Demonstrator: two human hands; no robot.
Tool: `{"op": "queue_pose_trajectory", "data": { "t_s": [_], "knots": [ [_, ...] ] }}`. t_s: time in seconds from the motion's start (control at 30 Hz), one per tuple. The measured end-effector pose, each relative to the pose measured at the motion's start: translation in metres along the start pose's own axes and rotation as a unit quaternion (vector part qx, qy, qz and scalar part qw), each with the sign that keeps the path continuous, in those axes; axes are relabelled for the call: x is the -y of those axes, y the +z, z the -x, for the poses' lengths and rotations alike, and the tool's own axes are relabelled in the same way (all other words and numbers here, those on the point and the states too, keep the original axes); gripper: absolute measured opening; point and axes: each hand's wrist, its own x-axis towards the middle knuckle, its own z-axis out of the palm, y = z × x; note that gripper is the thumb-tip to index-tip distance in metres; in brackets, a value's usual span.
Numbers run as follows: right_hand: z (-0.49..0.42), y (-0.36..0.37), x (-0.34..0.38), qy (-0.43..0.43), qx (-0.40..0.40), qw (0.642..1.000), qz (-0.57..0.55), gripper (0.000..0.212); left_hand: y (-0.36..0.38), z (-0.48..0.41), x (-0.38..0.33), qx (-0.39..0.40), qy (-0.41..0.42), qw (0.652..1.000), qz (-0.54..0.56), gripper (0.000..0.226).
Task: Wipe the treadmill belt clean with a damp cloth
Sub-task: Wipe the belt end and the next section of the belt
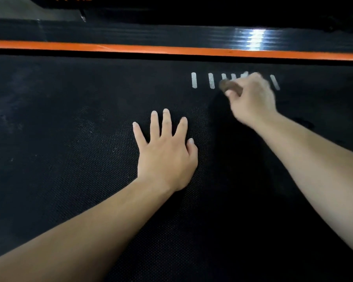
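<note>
The black textured treadmill belt (73, 151) fills most of the view. My left hand (167, 153) lies flat on it near the middle, fingers spread, holding nothing. My right hand (251, 96) is further away to the right, blurred, gripping a small bunched brown cloth (229, 86) against the belt. The cloth sits over a row of white dash marks (194, 80) printed on the belt, and the hand hides some of them.
An orange stripe (130, 47) runs along the far edge of the belt, with a glossy black ribbed side rail (151, 33) behind it. Dusty grey smears show on the belt at the left (12, 123).
</note>
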Motion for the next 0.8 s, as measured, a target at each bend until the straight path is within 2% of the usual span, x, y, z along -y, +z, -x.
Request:
{"op": "queue_pose_trajectory", "data": {
  "t_s": [0.1,0.17,0.2,0.3,0.33,0.37,0.47,0.53,0.57,0.67,0.7,0.73,0.8],
  "knots": [
    [0.028,0.0,0.02,-0.171,0.076,0.98,-0.062,0.03,0.001,-0.002,0.0,-0.011,-0.001,1.0,0.0,0.063],
    [0.019,-0.002,0.015,-0.207,0.086,0.973,-0.047,0.03,0.001,-0.001,0.0,-0.011,-0.003,1.0,0.005,0.064],
    [0.004,-0.002,0.009,-0.183,0.066,0.98,-0.032,0.029,0.001,-0.001,0.0,-0.012,-0.002,1.0,0.006,0.064],
    [-0.044,0.003,-0.003,0.013,-0.007,1.0,0.004,0.025,0.001,0.0,-0.001,-0.013,-0.001,1.0,0.009,0.065],
    [-0.049,0.008,0.001,0.045,-0.018,0.999,0.012,0.024,0.001,0.0,-0.001,-0.014,0.0,1.0,0.01,0.065],
    [-0.047,0.015,0.01,0.032,-0.017,0.999,0.019,0.024,0.001,0.0,-0.001,-0.014,0.0,1.0,0.009,0.066],
    [-0.016,0.025,0.034,-0.137,0.021,0.99,-0.038,0.027,0.0,-0.002,-0.001,-0.017,0.002,1.0,0.007,0.065],
    [-0.021,0.02,0.027,-0.182,0.054,0.981,-0.031,0.027,0.001,-0.003,-0.001,-0.018,0.001,1.0,0.01,0.064],
    [-0.035,0.016,0.021,-0.16,0.049,0.986,-0.008,0.027,0.001,-0.003,-0.001,-0.018,0.002,1.0,0.01,0.064],
    [-0.079,0.011,0.004,0.036,0.0,0.999,0.037,0.021,0.002,-0.001,-0.001,-0.021,0.001,1.0,0.011,0.065],
    [-0.082,0.015,0.007,0.056,-0.014,0.997,0.044,0.021,0.002,-0.001,-0.001,-0.022,0.003,1.0,0.011,0.065],
    [-0.08,0.021,0.015,0.032,-0.011,0.998,0.044,0.02,0.002,-0.002,-0.001,-0.021,0.003,1.0,0.012,0.065],
    [-0.064,0.03,0.031,-0.069,0.034,0.997,-0.002,0.021,0.001,-0.002,-0.001,-0.02,0.0,1.0,0.017,0.064]
  ]
}}
